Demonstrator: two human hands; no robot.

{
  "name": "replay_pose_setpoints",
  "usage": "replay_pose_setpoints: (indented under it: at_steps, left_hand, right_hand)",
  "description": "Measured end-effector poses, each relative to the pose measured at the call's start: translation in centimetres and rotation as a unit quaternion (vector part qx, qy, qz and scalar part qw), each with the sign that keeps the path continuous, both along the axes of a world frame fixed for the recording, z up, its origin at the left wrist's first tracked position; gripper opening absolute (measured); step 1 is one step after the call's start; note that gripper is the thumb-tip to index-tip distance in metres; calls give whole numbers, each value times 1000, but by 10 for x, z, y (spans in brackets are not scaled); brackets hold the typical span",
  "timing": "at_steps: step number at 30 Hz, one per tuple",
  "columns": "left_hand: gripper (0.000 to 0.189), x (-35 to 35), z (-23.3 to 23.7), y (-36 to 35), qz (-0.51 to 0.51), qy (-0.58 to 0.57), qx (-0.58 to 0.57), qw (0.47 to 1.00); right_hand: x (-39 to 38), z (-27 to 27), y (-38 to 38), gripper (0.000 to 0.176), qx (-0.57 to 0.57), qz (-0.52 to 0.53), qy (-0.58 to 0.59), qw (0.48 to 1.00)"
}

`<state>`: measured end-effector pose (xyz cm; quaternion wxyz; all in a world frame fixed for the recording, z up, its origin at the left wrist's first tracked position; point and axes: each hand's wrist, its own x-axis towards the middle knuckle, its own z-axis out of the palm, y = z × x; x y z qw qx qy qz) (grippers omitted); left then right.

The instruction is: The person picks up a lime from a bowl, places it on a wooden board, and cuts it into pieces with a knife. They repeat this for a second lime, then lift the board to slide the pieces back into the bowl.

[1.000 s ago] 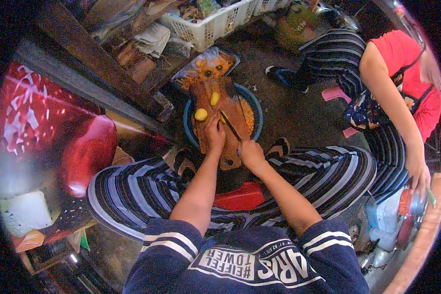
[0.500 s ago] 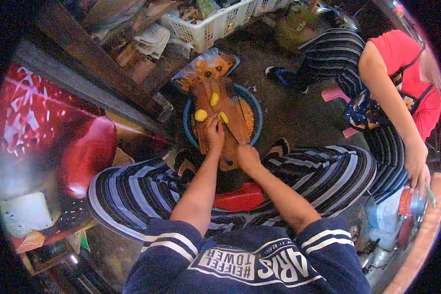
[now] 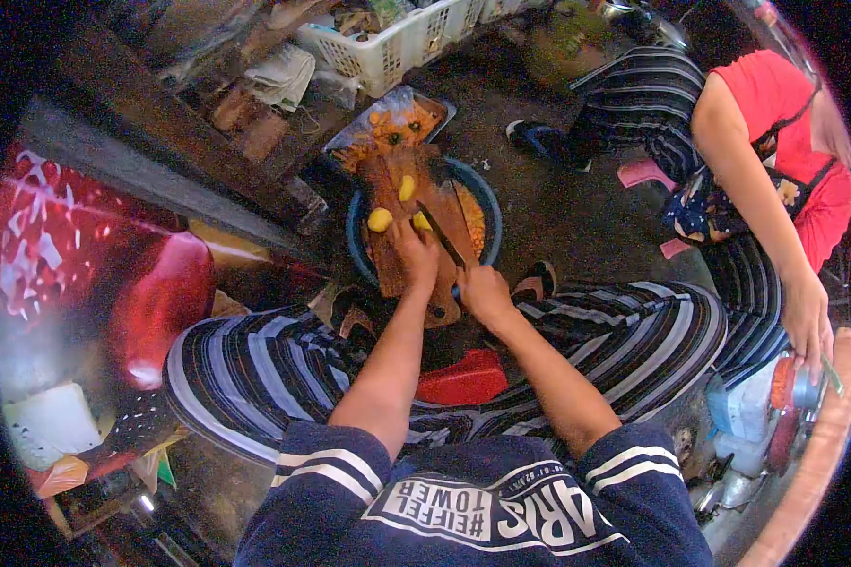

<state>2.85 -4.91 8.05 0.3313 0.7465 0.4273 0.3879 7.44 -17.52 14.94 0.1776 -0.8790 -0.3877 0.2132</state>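
A wooden cutting board [image 3: 397, 269] lies across a blue basin [image 3: 357, 241] on the floor between my knees. My left hand [image 3: 414, 255] presses a yellow piece of food [image 3: 423, 222] against the board. My right hand [image 3: 483, 291] grips a knife [image 3: 447, 248] whose blade angles up toward that piece. Two more yellow pieces [image 3: 380, 219] rest farther up the board. Orange cut pieces [image 3: 476, 219] lie in the basin under the board.
A tray of orange and yellow scraps [image 3: 390, 121] sits beyond the basin. White plastic baskets [image 3: 388, 42] stand behind it. Another person in a red top [image 3: 785, 142] crouches at the right, hand by containers [image 3: 794, 387]. A red stool [image 3: 463, 378] is under me.
The knife rose off the board half a second ago and is back down beside my left hand's fingers. The view shifted slightly; the board and the yellow pieces stay put.
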Motion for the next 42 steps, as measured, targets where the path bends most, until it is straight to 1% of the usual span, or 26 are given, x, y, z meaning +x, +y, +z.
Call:
replay_pose_setpoints:
  at_steps: [2, 4, 6, 8, 9, 11, 12, 14, 15, 16, 17, 18, 19, 21, 23, 26, 31, 33, 34, 35, 36, 38, 39, 41, 42]
  left_hand:
    - [44, 11, 0, 0, 66, 55, 57, 995]
    - [48, 14, 6, -4, 60, 61, 56, 995]
    - [51, 15, 8, -5, 54, 69, 55, 995]
    - [55, 17, 6, -4, 4, 90, 20, 996]
    - [55, 16, -4, -5, 3, 91, 19, 996]
    - [52, 14, -33, -4, -127, 65, 77, 987]
    - [52, 13, -35, -4, -128, 66, 76, 987]
    - [46, 9, -39, -5, -146, -12, 78, 986]
    - [46, 7, -34, -7, -146, -10, 77, 986]
    - [42, 3, -25, -10, -121, -17, 60, 991]
    - [39, 0, -16, -11, -95, -23, 43, 994]
    - [39, -2, -18, -11, -94, -22, 43, 994]
    - [36, -4, -19, -10, -91, -9, 54, 994]
    - [34, -7, -21, -8, -88, 4, 67, 994]
    - [29, -8, -24, -8, -94, -4, 49, 994]
    - [26, -8, -21, -10, -86, -26, 39, 995]
    - [25, -7, -27, -9, -66, -12, 58, 996]
    - [25, -8, -26, -11, -66, -9, 58, 996]
    - [25, -8, -25, -12, -75, -37, 46, 995]
    - [25, -7, -23, -10, -85, -67, 37, 993]
    - [25, -5, -27, -8, -85, -70, 41, 993]
    - [28, -8, -36, -6, -84, -40, 81, 992]
    - [28, -8, -32, -7, -82, -39, 81, 993]
    - [32, -7, -25, -11, -61, -36, 21, 997]
    - [32, -7, -30, -12, -61, -36, 18, 997]
  right_hand:
    - [5, -1, -1, 26, 0, 3, -4, 1000]
    - [11, 0, -2, 25, 0, 8, -10, 1000]
    - [16, 0, -4, 23, 19, -10, -24, 999]
    - [23, -4, -5, 22, -2, -22, -39, 999]
    - [26, -9, -6, 22, -23, -33, -53, 998]
    - [31, -19, -10, 20, -20, -30, -67, 997]
    - [32, -22, -12, 19, -18, -29, -81, 996]
    - [29, -28, -15, 18, -24, -34, -82, 996]
    - [27, -30, -16, 18, -27, -36, -84, 995]
    - [25, -32, -16, 18, -27, -36, -82, 996]
    - [22, -33, -17, 18, -24, -12, -63, 998]
    - [19, -33, -17, 18, -21, 13, -44, 999]
    - [15, -33, -15, 18, -21, 14, -43, 999]
    - [7, -28, -7, 18, -45, -26, -54, 997]
    - [7, -15, -7, 18, -39, -27, -44, 998]
    - [4, -4, -10, 19, -35, -29, -26, 999]
    - [-6, -15, -10, 21, -26, -33, -24, 999]
    - [-5, -22, -5, 21, -35, -72, 0, 997]
    - [-3, -29, -5, 21, -34, -73, -2, 997]
    - [1, -37, -2, 21, -48, -44, -12, 998]
    - [3, -33, 2, 21, -63, -13, -22, 998]
    - [7, -27, -1, 21, -39, -28, -9, 999]
    - [7, -19, -3, 20, -19, -42, 5, 999]
    - [5, -7, -5, 20, -33, -18, -1, 999]
    - [4, -5, -7, 20, -44, 1, -8, 999]
